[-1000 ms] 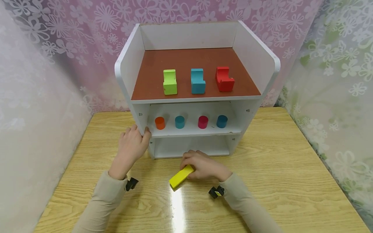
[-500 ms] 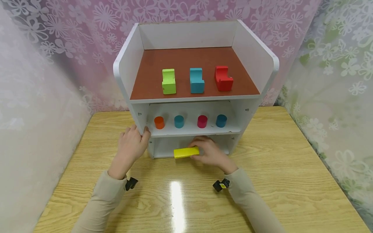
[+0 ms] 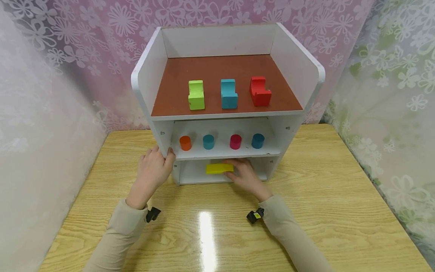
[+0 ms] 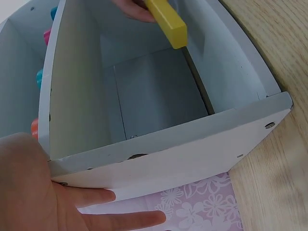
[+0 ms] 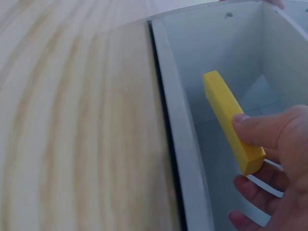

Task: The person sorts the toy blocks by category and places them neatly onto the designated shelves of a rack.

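Observation:
My right hand [image 3: 246, 176] holds a yellow rectangular block [image 3: 217, 169] by one end, inside the bottom compartment of a white shelf unit [image 3: 295, 62]. The right wrist view shows the thumb on one face of the block [image 5: 226, 110] and fingers at the other side, with the lower fingers spread. The block lies roughly level, its far end pointing left; the left wrist view shows that end [image 4: 179, 36] above the compartment's inside. My left hand [image 3: 153, 168] grips the unit's left side panel at the middle shelf's height, fingers outside and thumb at the front edge.
Green [image 3: 196, 96], blue [image 3: 229, 96] and red [image 3: 260, 92] notched blocks stand on the brown top. Along the middle shelf [image 3: 224, 154] sit several small cylinders, among them an orange one [image 3: 185, 143]. The unit stands on a wooden table [image 3: 340, 196] before floral curtains [image 3: 210, 11].
My right hand has carried the yellow block from in front of the unit up and forward into the bottom compartment, turning it nearly sideways. The left hand has stayed on the side panel.

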Tool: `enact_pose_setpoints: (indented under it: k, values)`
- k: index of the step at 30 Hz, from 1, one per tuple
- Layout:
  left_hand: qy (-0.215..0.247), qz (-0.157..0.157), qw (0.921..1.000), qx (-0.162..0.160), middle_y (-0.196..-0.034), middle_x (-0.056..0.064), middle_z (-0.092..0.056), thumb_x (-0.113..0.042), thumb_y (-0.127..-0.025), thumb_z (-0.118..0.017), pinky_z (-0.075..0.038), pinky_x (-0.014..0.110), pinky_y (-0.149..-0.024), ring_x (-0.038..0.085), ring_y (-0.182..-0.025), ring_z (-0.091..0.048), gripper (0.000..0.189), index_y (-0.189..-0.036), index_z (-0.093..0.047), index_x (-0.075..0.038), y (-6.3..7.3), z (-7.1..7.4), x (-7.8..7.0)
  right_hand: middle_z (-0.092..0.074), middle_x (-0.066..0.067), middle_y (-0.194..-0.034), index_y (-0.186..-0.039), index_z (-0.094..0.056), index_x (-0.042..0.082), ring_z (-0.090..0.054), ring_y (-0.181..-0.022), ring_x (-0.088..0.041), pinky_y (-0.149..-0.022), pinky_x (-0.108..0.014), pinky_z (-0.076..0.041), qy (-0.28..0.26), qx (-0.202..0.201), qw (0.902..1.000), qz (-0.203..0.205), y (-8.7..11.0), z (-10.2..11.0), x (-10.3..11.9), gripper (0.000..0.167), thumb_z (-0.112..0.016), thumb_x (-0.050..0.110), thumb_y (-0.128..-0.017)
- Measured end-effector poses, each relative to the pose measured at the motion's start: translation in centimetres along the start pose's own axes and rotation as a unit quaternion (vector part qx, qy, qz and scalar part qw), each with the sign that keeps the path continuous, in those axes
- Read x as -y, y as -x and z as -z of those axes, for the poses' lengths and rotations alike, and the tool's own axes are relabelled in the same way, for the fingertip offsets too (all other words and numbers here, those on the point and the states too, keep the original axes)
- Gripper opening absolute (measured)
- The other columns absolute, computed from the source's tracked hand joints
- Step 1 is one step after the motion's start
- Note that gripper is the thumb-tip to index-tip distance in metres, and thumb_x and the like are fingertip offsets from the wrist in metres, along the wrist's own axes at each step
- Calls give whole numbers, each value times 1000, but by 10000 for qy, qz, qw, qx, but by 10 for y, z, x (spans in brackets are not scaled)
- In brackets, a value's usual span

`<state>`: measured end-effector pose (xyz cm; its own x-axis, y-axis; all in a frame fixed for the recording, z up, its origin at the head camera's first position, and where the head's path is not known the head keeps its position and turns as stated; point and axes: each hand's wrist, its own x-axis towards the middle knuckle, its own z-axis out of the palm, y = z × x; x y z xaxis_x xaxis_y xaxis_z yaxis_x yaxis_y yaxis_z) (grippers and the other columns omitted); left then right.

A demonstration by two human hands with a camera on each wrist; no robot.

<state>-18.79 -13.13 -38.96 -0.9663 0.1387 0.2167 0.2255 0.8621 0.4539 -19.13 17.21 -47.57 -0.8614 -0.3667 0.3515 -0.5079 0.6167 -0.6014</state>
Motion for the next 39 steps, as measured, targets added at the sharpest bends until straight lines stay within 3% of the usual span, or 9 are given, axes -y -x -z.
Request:
enact_pose_setpoints:
  k: [11, 19, 39]
  values:
    - [-41, -20, 10000, -23, -90, 12, -56, -36, -104, -28, -36, 43, -68, 33, -77, -50, 45, -105, -61, -7, 1, 0, 2, -63, -11, -125, -118, -69, 5, -48, -119, -36, -105, -56, -31, 220, 207, 9994, -163, 2, -10, -10, 32, -75, 12, -88]
    - [-24, -35, 10000, -55, -93, 13, -58, -36, -104, -28, -37, 43, -69, 33, -79, -51, 46, -117, -60, -5, 1, 0, 3, -61, -11, -125, -117, -70, 7, -45, -121, -35, -103, -57, -30, 207, 202, 9995, -140, 2, -16, -17, 31, -76, 12, -87]
    - [73, -137, 9998, -129, -89, 10, -56, -36, -103, -28, -35, 40, -65, 31, -74, -49, 45, -119, -59, -7, 0, -1, 2, -59, -7, -128, -119, -68, 12, -43, -124, -31, -109, -59, -21, -206, 233, 9991, -277, 2, -19, -28, 33, -76, 13, -87]
